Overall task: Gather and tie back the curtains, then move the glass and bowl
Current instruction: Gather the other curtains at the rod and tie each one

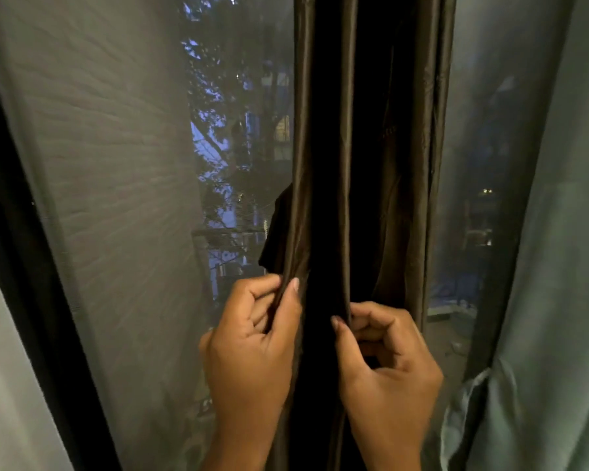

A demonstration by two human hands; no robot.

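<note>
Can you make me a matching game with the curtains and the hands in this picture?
Things:
1. brown curtain
2. sheer curtain
3. left hand
4. right hand

States:
A. pinches the left brown fold
B. see-through, on the left
C. dark and shiny, in the middle
D. pinches the right brown fold

Pairs: 1-C, 2-B, 3-A, 4-D

— Any lettering, label or number to read here?
— None. The dark curtain (323,130) carries no tag or print that shows.
— And the sheer curtain (109,147)?
— Plain weave, no mark.
— Signs outside the window (238,130)?
— Only dim lit shapes among branches, too blurred to make out any words.
</note>
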